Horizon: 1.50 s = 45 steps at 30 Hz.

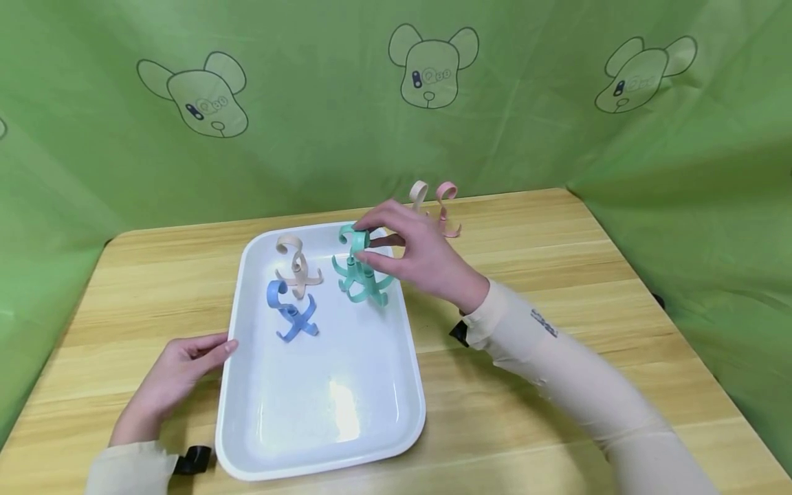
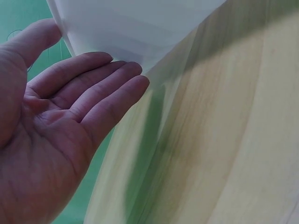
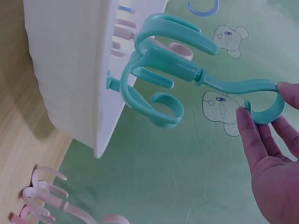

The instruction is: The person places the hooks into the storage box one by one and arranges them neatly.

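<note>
My right hand [image 1: 427,254] pinches the curled top of a green multi-prong hanging hook [image 3: 175,65] between thumb and fingers. Its prongs are over the right far part of the white tray [image 1: 309,412], overlapping a second green hook [image 1: 342,236] there. On the left side, my left hand [image 1: 182,368] holds the tray's rim, thumb on the edge and fingers [image 2: 107,100] extended along the outer wall. Inside the tray stand a beige hook [image 1: 300,271] and, nearer, a blue hook [image 1: 297,320], both with curled tops upward.
Beyond the tray's far right corner, a pink hook [image 1: 443,206] and another beige hook [image 1: 418,192] stand on the wooden table [image 1: 526,227]. My right hand partly hides that beige one. A green curtain [image 1: 322,137] with printed bear heads hangs behind the table.
</note>
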### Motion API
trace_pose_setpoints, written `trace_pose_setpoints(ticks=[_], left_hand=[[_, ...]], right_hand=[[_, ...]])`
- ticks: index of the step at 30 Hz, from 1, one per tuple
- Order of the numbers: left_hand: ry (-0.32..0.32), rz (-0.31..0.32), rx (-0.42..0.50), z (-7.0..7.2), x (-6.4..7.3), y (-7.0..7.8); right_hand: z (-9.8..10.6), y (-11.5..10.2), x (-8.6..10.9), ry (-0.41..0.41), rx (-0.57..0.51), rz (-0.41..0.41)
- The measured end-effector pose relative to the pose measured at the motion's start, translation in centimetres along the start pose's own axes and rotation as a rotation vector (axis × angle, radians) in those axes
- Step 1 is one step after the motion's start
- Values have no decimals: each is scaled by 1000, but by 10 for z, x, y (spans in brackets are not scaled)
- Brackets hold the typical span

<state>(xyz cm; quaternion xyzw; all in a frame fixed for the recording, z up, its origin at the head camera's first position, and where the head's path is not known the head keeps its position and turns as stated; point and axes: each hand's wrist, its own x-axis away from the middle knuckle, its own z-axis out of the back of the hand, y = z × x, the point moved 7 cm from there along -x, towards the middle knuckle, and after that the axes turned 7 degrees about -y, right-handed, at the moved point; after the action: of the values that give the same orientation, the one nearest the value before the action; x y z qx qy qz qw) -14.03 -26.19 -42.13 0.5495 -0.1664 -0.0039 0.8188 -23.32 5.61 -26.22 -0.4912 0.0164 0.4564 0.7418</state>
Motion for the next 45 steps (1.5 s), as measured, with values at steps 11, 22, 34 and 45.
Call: trace_pose_setpoints(ticks=[11, 22, 34, 45], left_hand=[[0, 4, -7, 1, 1, -1], [-4, 16, -43, 4, 1, -1], [-13, 27, -63, 3, -2, -4], [-18, 28, -51, 5, -4, -3]], right_hand=[[-18, 10, 0, -65, -19, -59], [-30, 20, 1, -98, -55, -91], [-41, 28, 4, -132, -56, -119], [-45, 35, 5, -166, -31, -166]])
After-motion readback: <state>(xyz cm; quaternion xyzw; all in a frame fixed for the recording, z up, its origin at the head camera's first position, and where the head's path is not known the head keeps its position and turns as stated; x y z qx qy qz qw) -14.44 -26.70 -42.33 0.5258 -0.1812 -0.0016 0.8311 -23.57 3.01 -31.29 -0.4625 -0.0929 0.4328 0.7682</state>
